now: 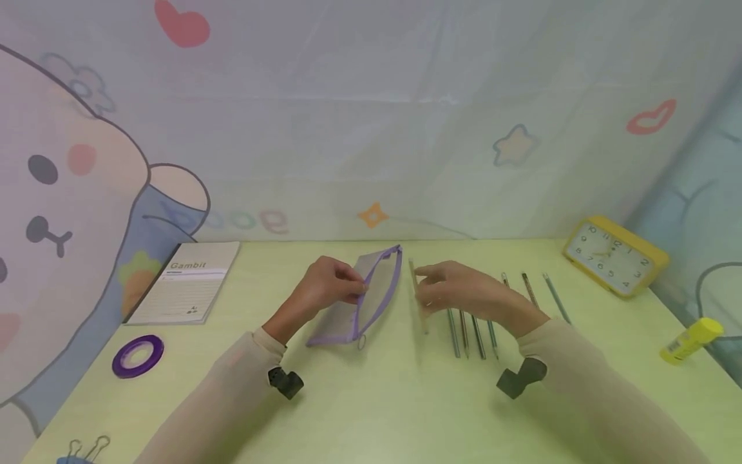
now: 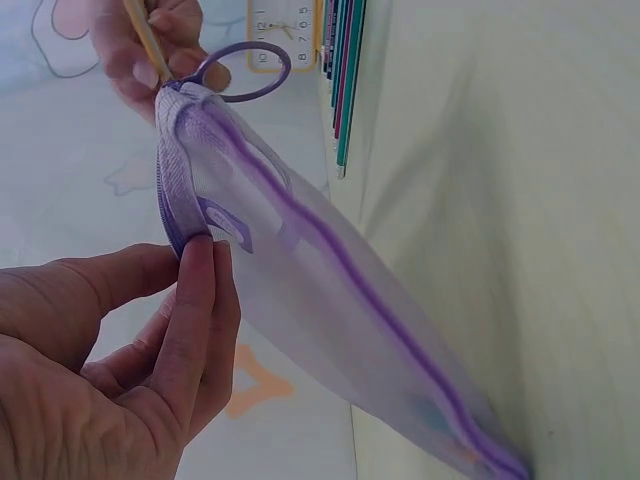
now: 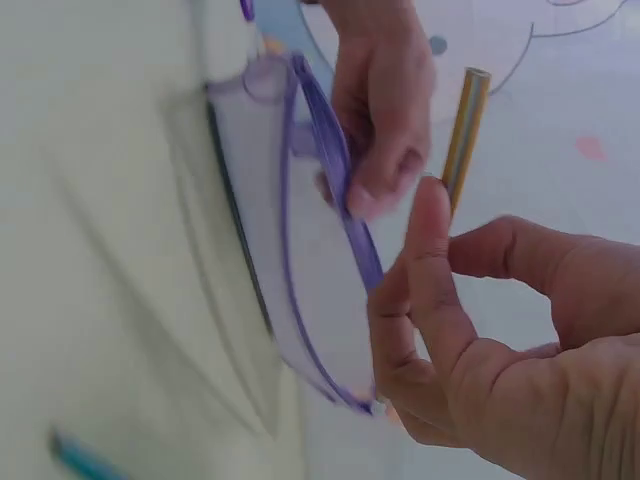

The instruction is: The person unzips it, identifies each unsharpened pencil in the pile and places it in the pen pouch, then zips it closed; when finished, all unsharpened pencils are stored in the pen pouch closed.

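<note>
A translucent mesh pouch [image 1: 335,327] with purple zip edging stands tilted on the table, its mouth gaping toward the right. My left hand [image 1: 329,285] pinches one zipped edge of it between thumb and fingers. A purple pull ring [image 2: 245,98] hangs at its near end. Just right of the pouch, my right hand [image 1: 460,289] pinches a yellow pencil [image 3: 465,135] between thumb and fingertips. In the head view that pencil stands apart from the pouch mouth. Several dark and green pencils [image 1: 454,338] lie side by side under and beyond the right hand.
A notebook [image 1: 180,283] lies at the back left, with a purple tape roll [image 1: 123,362] in front. Binder clips [image 1: 87,451] show at the near left corner. A yellow clock [image 1: 616,254] and a yellow glue stick [image 1: 691,340] are at the right. A printed cloth hangs behind.
</note>
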### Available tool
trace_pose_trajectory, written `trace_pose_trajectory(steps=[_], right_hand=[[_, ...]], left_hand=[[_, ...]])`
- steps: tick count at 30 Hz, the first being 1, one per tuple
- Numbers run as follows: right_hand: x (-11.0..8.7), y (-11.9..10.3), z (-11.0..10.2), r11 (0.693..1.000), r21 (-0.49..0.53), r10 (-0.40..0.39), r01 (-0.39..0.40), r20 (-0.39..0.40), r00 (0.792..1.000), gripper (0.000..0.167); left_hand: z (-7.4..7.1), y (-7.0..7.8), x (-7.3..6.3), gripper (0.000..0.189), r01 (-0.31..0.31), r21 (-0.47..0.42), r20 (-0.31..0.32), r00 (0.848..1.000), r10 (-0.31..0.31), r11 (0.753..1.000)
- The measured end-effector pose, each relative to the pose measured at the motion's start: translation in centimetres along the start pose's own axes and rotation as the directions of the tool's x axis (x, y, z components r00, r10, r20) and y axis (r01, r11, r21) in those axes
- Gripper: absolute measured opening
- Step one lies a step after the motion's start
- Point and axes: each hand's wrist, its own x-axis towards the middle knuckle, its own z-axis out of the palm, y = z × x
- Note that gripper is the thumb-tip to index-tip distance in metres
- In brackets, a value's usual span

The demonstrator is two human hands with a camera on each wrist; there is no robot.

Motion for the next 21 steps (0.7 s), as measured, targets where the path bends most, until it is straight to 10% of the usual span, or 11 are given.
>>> trace_pose_trajectory(steps=[6, 21], right_hand=[[3.0, 0.1, 2.4, 0.988, 0.152, -0.033, 0.023, 0.062, 0.998, 0.070], [7.2, -1.3, 4.9, 0.996, -0.042, 0.071, -0.074, -0.076, 0.995, 0.064]], left_hand=[[0.3, -0.3, 0.2, 0.013, -0.004, -0.027, 0.006, 1.000, 0.005, 1.000], [0.3, 0.0, 0.0, 0.013, -0.015, -0.025, 0.022, 1.000, 0.016, 1.000]])
